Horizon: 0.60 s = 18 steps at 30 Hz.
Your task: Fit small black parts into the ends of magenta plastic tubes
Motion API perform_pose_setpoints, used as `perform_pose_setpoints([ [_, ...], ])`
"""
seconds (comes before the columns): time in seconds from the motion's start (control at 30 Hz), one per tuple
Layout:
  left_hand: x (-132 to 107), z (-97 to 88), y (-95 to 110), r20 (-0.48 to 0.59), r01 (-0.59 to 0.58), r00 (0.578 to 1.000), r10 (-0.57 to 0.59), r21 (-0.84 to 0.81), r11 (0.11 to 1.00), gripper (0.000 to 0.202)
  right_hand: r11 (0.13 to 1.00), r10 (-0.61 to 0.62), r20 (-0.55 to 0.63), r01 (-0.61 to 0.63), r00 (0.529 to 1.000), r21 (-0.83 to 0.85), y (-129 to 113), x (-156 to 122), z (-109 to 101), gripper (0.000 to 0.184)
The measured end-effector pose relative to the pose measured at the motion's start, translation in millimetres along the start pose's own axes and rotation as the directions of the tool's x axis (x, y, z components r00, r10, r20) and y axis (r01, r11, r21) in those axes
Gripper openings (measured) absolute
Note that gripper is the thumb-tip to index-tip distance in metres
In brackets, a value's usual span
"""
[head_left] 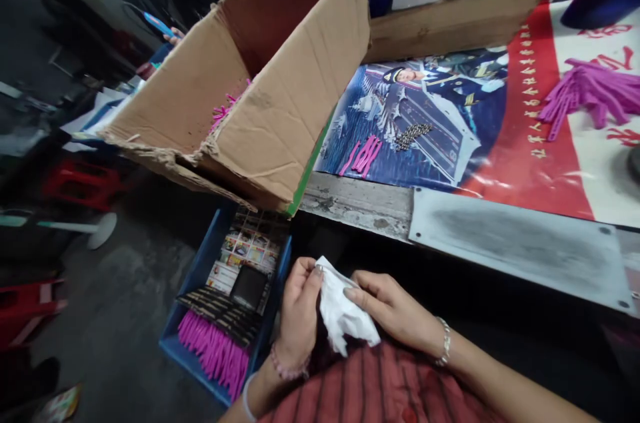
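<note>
My left hand and my right hand both pinch a crumpled white tissue over my lap, below the table's front edge. The left thumb and fingers grip its upper left corner; the right fingers press on its right side. A pink bead bracelet sits on my left wrist and a silver one on my right.
An open cardboard box with pink pieces inside overhangs the table's left end. On the poster-covered table lie a few pink sticks, small metal parts and a purple pile. A blue crate of pink sticks stands on the floor. Another person sits at far left.
</note>
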<state>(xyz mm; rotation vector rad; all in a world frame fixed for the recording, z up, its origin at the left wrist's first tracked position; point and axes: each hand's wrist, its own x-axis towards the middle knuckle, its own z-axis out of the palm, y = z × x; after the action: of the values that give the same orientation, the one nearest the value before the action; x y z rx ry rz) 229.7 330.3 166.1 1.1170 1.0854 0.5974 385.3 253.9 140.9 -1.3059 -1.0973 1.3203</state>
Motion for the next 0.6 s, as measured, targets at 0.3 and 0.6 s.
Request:
perform_pose_setpoints([
  [0.3, -6, 19.7, -13, 0.055, 0.008, 0.998, -0.011, 0.049, 0.999, 0.035, 0.999, 0.036, -0.146, -0.040, 0.989, -0.023, 12, 8, 6, 0.061],
  [0.6, -1, 18.1, -25, -0.027, -0.010, 1.000, 0.012, 0.043, 0.999, 0.031, 1.000, 0.006, -0.057, -0.007, 0.998, -0.017, 12, 2, 7, 0.058],
])
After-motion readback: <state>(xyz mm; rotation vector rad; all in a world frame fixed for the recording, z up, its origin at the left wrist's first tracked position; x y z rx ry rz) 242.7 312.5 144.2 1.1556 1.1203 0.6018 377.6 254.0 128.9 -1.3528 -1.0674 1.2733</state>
